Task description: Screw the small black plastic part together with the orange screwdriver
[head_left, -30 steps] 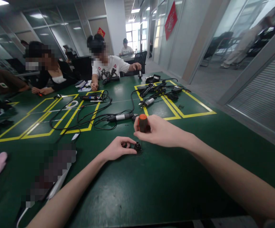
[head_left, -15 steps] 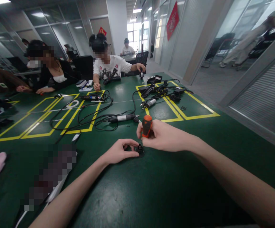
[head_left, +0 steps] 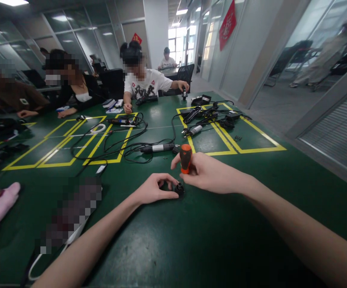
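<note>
A small black round part (head_left: 179,189) stands on the green table (head_left: 149,240), pinched between the thumb and fingers of my left hand (head_left: 157,189). What exactly the part is I cannot make out. My right hand (head_left: 211,171) grips a stubby screwdriver (head_left: 186,159) with a dark grey and orange handle, held upright above and just beyond the part. The screwdriver's shaft and tip are hidden or too small to see. Past my hands lies a black and silver cylindrical tool (head_left: 158,148) with its cable.
Black cables and a silver-bodied tool (head_left: 193,131) lie inside yellow tape outlines (head_left: 263,150) at the right. A white ring (head_left: 98,128) is at the left, and a blurred dark object (head_left: 71,208) beside my left forearm. Across the table a person (head_left: 146,82) holds a small object.
The view has shifted slightly, so the scene sits farther right. My left hand still holds the black part and my right hand still grips the screwdriver above it.
</note>
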A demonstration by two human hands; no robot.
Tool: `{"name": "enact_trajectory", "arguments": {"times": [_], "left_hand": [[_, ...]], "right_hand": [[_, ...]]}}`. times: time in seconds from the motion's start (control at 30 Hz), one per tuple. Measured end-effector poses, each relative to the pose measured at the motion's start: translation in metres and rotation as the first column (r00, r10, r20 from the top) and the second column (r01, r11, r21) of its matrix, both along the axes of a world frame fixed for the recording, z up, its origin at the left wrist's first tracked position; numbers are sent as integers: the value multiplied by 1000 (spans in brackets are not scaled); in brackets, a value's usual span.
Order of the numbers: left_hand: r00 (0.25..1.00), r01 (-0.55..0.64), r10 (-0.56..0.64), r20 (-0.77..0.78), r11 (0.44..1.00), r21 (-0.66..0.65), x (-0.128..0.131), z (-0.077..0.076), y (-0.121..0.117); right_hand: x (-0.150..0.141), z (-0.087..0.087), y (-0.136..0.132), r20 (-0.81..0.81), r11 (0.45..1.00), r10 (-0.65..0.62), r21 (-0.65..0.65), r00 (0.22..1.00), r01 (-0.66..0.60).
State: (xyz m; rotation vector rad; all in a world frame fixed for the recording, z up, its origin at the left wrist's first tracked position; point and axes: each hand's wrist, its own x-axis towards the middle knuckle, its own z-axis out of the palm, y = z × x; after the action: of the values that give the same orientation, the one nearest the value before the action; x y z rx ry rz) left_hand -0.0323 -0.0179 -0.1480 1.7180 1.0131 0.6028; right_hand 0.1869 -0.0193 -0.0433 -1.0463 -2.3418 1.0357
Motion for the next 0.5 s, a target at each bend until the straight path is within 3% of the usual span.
{"name": "enact_trajectory", "arguments": {"times": [0.2,0.5], "left_hand": [[1000,-17,17,24,1000,-20,0,-1,-1],[1000,7,-6,27,999,-46,-3,-6,0]], "right_hand": [[-2,2,-2,58,998,-55,-20,997,56],[-3,-3,-1,-50,999,18,-31,999,-19]]}}
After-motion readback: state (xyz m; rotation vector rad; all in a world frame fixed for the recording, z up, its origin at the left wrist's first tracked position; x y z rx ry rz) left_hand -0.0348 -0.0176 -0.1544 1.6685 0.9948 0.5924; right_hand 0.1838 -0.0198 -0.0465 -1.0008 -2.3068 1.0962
